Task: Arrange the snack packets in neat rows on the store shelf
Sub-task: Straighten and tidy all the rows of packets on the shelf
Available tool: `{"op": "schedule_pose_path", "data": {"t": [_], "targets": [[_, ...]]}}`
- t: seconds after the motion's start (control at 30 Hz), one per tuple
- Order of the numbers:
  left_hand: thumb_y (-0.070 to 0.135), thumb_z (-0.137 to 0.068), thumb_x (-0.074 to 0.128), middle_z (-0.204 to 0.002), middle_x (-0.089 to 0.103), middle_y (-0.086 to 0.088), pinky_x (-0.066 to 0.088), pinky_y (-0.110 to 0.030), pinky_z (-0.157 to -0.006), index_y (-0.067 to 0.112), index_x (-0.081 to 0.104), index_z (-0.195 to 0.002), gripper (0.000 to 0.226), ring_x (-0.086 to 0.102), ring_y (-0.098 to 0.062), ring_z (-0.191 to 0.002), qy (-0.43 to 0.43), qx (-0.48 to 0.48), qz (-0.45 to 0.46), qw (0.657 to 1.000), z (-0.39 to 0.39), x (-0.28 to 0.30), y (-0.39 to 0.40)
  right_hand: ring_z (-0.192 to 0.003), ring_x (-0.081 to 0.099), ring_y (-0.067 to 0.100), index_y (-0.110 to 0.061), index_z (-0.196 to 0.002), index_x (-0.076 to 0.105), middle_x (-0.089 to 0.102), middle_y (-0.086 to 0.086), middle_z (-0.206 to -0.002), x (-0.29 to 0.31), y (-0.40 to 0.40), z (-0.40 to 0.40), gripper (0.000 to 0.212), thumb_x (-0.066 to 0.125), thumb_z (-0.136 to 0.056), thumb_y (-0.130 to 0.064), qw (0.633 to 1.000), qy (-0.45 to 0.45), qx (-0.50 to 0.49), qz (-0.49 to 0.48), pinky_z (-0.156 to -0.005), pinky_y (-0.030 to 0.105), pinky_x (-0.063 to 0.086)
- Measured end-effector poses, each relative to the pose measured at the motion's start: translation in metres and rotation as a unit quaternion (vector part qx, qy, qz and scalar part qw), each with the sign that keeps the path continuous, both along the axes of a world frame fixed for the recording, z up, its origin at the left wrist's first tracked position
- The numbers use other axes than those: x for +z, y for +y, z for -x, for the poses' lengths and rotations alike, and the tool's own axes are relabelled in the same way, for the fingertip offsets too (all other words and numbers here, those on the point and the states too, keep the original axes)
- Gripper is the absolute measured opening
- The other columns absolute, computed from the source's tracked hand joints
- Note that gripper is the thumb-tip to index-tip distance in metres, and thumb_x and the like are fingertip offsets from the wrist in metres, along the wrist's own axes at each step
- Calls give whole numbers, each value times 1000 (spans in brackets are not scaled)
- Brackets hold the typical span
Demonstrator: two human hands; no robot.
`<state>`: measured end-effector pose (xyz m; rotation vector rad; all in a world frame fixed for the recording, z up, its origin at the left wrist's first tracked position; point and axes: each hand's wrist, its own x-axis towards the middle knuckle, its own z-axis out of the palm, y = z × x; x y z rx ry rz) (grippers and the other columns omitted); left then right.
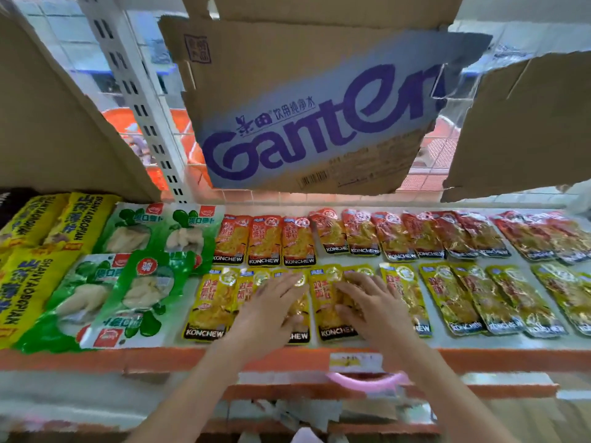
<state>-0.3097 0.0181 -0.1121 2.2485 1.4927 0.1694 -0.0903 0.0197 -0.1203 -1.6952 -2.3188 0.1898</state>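
A row of yellow KONCHEW snack packets lies along the front of the white shelf, with a row of red KONCHEW packets behind it. My left hand lies flat with straight fingers on the yellow packets left of centre. My right hand lies flat beside it, fingers spread over the neighbouring yellow packets. Both palms cover parts of the packets below them.
Green and white packets and larger yellow packets fill the shelf's left side. A Ganten cardboard sheet hangs overhead, with more cardboard to the right. An orange shelf edge runs along the front, with a pink object below it.
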Motion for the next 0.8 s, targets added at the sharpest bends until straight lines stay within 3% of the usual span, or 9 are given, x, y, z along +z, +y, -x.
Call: {"op": "schedule_pose_path", "data": {"t": [0.03,0.07,0.1,0.13,0.23,0.3,0.53,0.7,0.8], "targets": [[33,-97,44,-153,8,20,6,-36,-119,30,24,-146,53,-5,-2,-141,-7,8,-18,1000,-5,0,-1,-99,60,21,-33,-111,61,63,-6,-112,-3,0,-1,40,40,-83,-52,1000,3,9,-13,-74,39,51],[35,-97,42,-152,9,20,13,-38,-114,28,24,-146,52,-6,1,-139,-15,17,-36,999,-12,1,-2,-100,58,21,-32,-114,59,62,-6,-113,-7,0,-3,39,39,-85,-50,999,22,20,-20,-76,39,51],[39,-98,40,-151,9,20,-1,-16,-105,27,24,-146,52,-6,3,-138,-24,27,-48,998,-21,3,-4,-102,57,21,-29,-116,58,61,-5,-115,-10,1,-6,38,38,-88,-46,998,53,21,-20,-79,39,50],[46,-97,36,-153,9,18,-11,-19,-109,27,23,-146,54,-4,1,-140,-30,35,-52,998,-31,4,-6,-103,56,22,-24,-117,59,61,-3,-116,-14,4,-11,39,36,-91,-41,997,78,14,-22,-81,40,50],[73,-80,15,-156,7,13,-13,-16,-106,29,16,-148,81,-2,-4,-142,-2,28,-65,997,-56,-1,-6,-102,50,20,-13,-113,64,63,1,-116,-21,8,-32,41,36,-90,-32,996,79,-3,-44,-79,41,54],[74,-72,9,-155,3,16,-13,-19,-108,29,13,-148,89,-8,2,-138,23,25,-62,997,-60,-9,-4,-100,48,19,-11,-109,66,63,1,-114,-19,10,-46,42,36,-88,-31,997,60,10,-45,-73,40,55],[57,-86,39,-154,9,15,-10,-14,-110,25,24,-147,70,-3,0,-142,-41,12,-31,999,-52,-14,-2,-101,61,28,-9,-110,65,62,1,-118,-19,8,-69,33,50,-83,-19,998,52,9,-26,-81,44,53],[49,-89,47,-149,7,20,-14,-8,-105,26,23,-146,67,-4,2,-140,-36,-4,-36,999,-48,-11,-2,-91,64,28,-11,-100,67,65,2,-106,-10,12,-52,27,60,-74,-12,998,50,-1,-35,-73,40,53],[55,-86,45,-149,8,20,-10,-13,-110,25,24,-146,69,-2,1,-140,-47,-4,-39,998,-48,-12,-2,-113,56,25,-12,-116,62,58,0,-124,0,22,-32,32,47,-88,-17,997,65,36,-4,-90,38,45]]}}
